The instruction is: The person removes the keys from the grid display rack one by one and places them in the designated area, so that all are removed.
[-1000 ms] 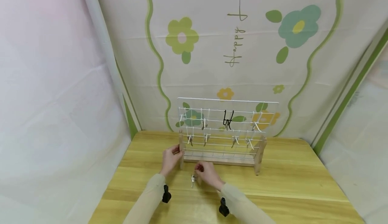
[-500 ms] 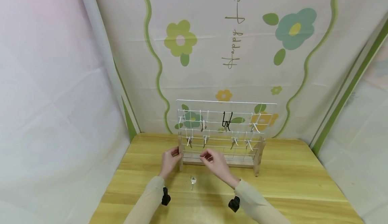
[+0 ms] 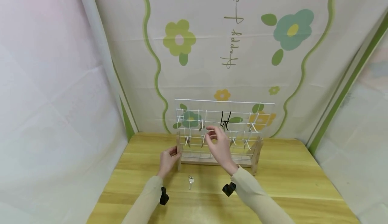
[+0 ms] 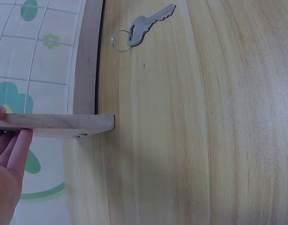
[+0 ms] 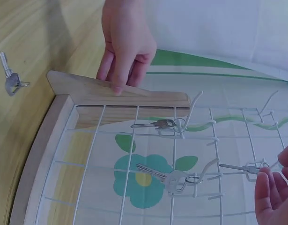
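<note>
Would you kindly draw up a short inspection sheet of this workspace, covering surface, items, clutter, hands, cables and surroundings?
Surface: wood-grain tabletop.
Job's things: a loose key with a ring lies before the wire rack; other keys hang from its hooks.
Clutter: nothing seen.
Hands: left hand grips the rack's wooden side piece; right hand is at a hanging key, grip unclear.
Cables: nothing seen.
Surroundings: flower-printed backdrop behind, pale sheets at both sides.

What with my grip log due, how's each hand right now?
Left hand: gripping the wooden upright.
Right hand: fingers curled near a hanging key; whether it holds anything cannot be told.
</note>
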`<state>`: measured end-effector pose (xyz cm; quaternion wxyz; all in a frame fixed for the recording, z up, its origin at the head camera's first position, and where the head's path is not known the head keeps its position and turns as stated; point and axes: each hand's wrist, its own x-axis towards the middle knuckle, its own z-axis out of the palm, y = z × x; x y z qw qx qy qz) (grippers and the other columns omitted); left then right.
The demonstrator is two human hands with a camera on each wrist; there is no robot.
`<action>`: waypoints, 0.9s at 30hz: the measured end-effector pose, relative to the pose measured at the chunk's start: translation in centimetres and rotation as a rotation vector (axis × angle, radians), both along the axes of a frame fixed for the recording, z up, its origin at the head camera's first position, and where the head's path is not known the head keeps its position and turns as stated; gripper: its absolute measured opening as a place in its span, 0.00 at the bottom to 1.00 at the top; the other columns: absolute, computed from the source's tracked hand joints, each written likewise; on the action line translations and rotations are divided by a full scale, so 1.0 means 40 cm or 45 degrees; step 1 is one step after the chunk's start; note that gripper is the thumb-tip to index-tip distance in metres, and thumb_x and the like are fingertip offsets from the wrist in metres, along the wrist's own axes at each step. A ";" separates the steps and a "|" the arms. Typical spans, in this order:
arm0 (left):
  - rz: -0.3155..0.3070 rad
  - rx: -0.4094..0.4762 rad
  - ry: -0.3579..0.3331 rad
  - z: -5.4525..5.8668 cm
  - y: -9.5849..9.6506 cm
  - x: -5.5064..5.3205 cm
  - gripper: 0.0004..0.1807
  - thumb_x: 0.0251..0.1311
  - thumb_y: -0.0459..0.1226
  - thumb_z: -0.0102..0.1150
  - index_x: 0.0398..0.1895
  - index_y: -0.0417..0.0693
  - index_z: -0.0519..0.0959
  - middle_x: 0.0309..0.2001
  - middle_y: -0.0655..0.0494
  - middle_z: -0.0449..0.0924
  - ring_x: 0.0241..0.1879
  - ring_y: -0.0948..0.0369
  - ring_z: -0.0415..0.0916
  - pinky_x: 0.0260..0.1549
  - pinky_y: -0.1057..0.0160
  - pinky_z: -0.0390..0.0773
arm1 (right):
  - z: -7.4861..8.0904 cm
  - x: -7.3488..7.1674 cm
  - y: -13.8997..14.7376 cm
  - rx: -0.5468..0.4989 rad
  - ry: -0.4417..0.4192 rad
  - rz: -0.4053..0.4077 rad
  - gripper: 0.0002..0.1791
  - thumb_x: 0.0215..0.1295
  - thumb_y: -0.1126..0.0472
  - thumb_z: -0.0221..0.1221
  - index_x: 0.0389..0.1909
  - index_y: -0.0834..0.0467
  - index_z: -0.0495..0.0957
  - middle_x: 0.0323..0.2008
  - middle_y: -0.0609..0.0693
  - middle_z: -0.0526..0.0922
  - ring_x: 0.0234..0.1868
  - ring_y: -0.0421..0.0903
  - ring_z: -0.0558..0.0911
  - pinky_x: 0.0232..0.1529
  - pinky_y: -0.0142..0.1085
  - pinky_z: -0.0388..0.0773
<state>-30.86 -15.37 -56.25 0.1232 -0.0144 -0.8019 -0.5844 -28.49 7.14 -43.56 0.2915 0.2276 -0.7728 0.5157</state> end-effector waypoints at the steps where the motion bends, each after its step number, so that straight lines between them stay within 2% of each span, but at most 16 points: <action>1: 0.001 -0.002 -0.001 0.000 -0.002 0.001 0.19 0.59 0.27 0.64 0.54 0.26 0.79 0.51 0.31 0.82 0.50 0.42 0.84 0.47 0.57 0.87 | 0.002 -0.005 -0.006 -0.013 -0.007 -0.009 0.12 0.64 0.72 0.61 0.48 0.63 0.79 0.42 0.60 0.83 0.38 0.48 0.83 0.39 0.32 0.87; 8: -0.005 -0.003 -0.015 0.002 -0.010 0.004 0.19 0.60 0.27 0.64 0.54 0.27 0.78 0.52 0.31 0.82 0.51 0.42 0.84 0.48 0.57 0.87 | 0.001 -0.043 -0.037 -0.025 -0.050 -0.076 0.16 0.64 0.72 0.61 0.52 0.65 0.78 0.45 0.58 0.81 0.40 0.48 0.83 0.41 0.33 0.86; 15: 0.018 -0.032 -0.012 0.006 -0.012 0.003 0.19 0.59 0.28 0.65 0.53 0.28 0.79 0.51 0.32 0.83 0.50 0.43 0.84 0.47 0.58 0.87 | 0.009 -0.060 -0.055 0.018 0.066 -0.144 0.17 0.61 0.75 0.61 0.51 0.65 0.80 0.41 0.59 0.81 0.34 0.49 0.82 0.36 0.35 0.87; 20: 0.007 -0.018 -0.007 0.011 -0.011 -0.002 0.19 0.59 0.28 0.65 0.53 0.28 0.79 0.51 0.32 0.83 0.50 0.43 0.84 0.47 0.58 0.87 | 0.017 -0.075 -0.061 0.029 0.084 -0.178 0.16 0.61 0.75 0.61 0.50 0.64 0.82 0.40 0.58 0.80 0.33 0.47 0.82 0.35 0.32 0.86; 27: -0.012 -0.031 0.009 0.000 -0.006 -0.002 0.18 0.59 0.28 0.65 0.52 0.28 0.80 0.50 0.32 0.83 0.49 0.43 0.85 0.45 0.59 0.88 | 0.026 -0.068 -0.060 -0.010 0.049 -0.166 0.13 0.58 0.74 0.65 0.45 0.68 0.81 0.41 0.60 0.80 0.32 0.48 0.82 0.32 0.33 0.86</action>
